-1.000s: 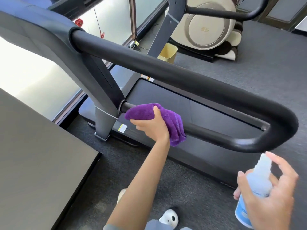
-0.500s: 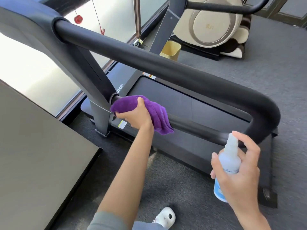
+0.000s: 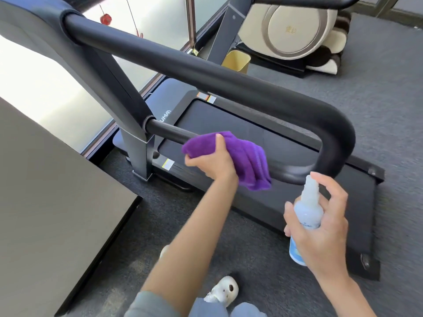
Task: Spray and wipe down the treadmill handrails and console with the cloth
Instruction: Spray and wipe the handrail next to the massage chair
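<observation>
Cloth (image 3: 238, 154), purple and bunched, is wrapped over the lower bar of the handrail (image 3: 229, 85), about midway between the grey upright post (image 3: 135, 143) and the rounded bend at the rail's free end. The left hand (image 3: 211, 163) is closed around the cloth, thumb up over the top fold and fingers curled beneath, pressing it onto the bar; a loose corner of the cloth hangs down below the bar on the side toward the bend. The right hand (image 3: 322, 227) grips a small translucent spray bottle (image 3: 305, 216) with a blue label, fingers wrapped round its body and the forefinger arched above the nozzle without clearly touching it. The bottle stands nearly upright, just below the handrail's bend and apart from it, its nozzle close to the bar's underside. Under the handrail lies the dark treadmill deck (image 3: 286, 207) on grey carpet (image 3: 377, 88). Beyond the rail's upper bar stand a small yellow bin (image 3: 235, 61) and a cream massage chair (image 3: 295, 28). A dark tabletop (image 3: 50, 202) fills the side opposite the bend. A white shoe (image 3: 223, 289) shows below the left forearm.
</observation>
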Available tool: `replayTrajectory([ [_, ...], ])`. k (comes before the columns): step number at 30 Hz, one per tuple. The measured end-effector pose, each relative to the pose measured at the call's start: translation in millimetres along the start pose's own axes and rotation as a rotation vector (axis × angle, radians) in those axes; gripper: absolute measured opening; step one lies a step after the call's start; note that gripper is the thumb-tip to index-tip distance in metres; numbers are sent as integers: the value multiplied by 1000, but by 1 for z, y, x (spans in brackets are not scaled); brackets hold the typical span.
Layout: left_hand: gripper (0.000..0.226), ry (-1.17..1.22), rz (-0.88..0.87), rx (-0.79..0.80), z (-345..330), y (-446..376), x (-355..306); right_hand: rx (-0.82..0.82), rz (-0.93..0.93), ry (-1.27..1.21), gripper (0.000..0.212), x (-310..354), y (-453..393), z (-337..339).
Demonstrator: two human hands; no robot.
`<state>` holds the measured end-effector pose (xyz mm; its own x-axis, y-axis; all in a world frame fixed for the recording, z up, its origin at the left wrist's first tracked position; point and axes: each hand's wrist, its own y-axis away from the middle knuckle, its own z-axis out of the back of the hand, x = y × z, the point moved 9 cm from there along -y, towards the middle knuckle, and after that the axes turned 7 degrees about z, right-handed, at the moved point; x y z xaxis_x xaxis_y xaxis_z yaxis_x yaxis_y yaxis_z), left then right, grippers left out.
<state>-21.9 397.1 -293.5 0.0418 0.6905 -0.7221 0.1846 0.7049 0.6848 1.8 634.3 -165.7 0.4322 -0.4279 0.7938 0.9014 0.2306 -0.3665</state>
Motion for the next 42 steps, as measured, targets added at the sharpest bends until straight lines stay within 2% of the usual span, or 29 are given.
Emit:
replayTrajectory([
  [3, 91, -4, -23, -4, 2, -22, -21, -9, 8, -29, 65, -3, -2, 8],
  [8, 93, -43, -34, -18, -1, -18, -14, -41, 33, -28, 62, -2, -4, 21],
  [16, 98, -49, -5, -16, -5, -7, -1, -119, 151, -47, 71, 17, -37, 60],
  [19, 100, -64, 12, -33, -6, 10, 13, -74, 204, -97, 66, 13, -53, 72],
  [22, 100, -15, 13, -37, -10, 24, 26, -2, 236, -206, 69, -1, -71, 84],
  [26, 96, 18, -55, -15, -17, 48, 46, 178, 320, -326, 70, -27, -94, 99],
  [28, 95, 64, -104, 0, -20, 66, 53, 284, 357, -357, 78, -40, -107, 111],
  [31, 78, 118, -146, 7, -19, 96, 64, 414, 405, -381, 79, -54, -119, 135],
  [33, 56, 210, -158, 26, -23, 121, 76, 474, 415, -422, 72, -61, -124, 151],
  [36, 24, 359, -131, 78, -32, 149, 98, 524, 425, -460, 75, -72, -129, 170],
  [39, 14, 443, -96, 93, -36, 169, 112, 542, 433, -504, 75, -79, -132, 179],
  [42, 11, 456, -210, 12, -32, 191, 110, 555, 442, -526, 85, -81, -133, 179],
])
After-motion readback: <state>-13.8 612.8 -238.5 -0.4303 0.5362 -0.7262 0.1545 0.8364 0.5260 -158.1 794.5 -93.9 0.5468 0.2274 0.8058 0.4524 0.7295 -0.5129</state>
